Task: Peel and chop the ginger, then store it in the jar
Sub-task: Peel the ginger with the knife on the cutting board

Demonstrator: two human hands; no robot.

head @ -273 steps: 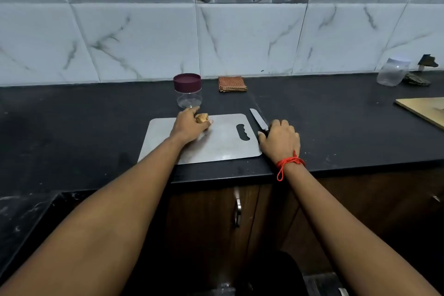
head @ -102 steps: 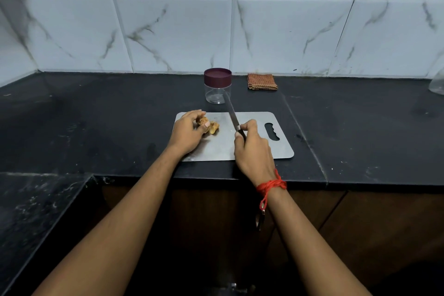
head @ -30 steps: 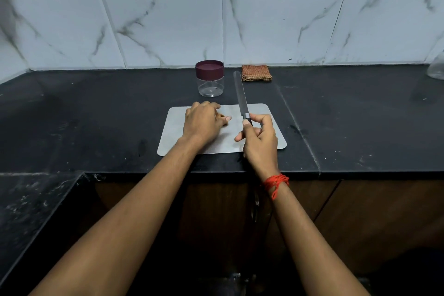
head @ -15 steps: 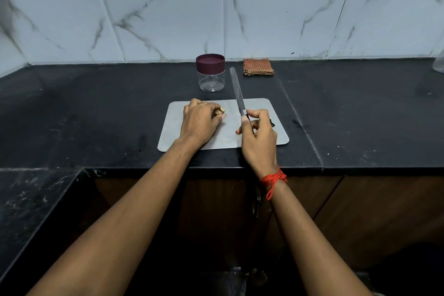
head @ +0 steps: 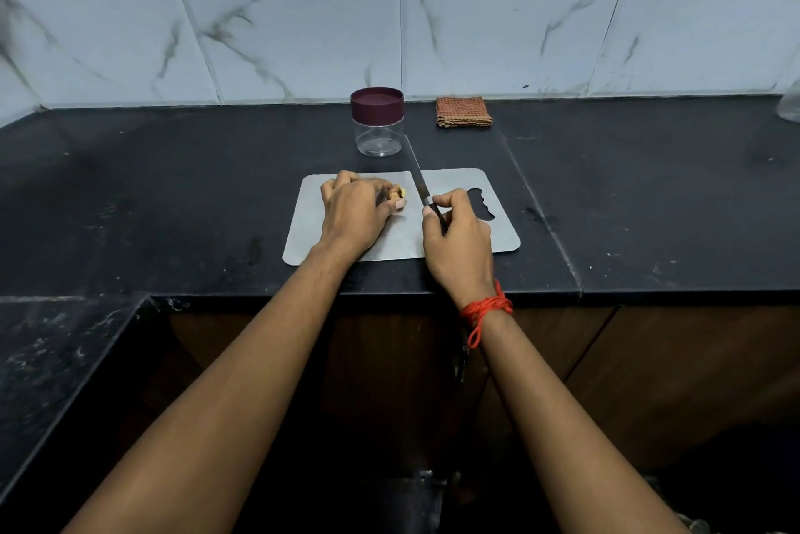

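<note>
Since the ginger looks small, hard and likely to roll, we pin it to the board with our left hand while our right hand grips the knife.

Countertop: black speckled stone, with a seam right of centre.
Wall tiles: white, with grey marble veining.
Cloth: folded, orange-brown check, on the counter against the wall.
Cabinet doors: dark brown wood, below the counter edge.
Clear object: cut off at the right edge, possibly a plastic container.
</note>
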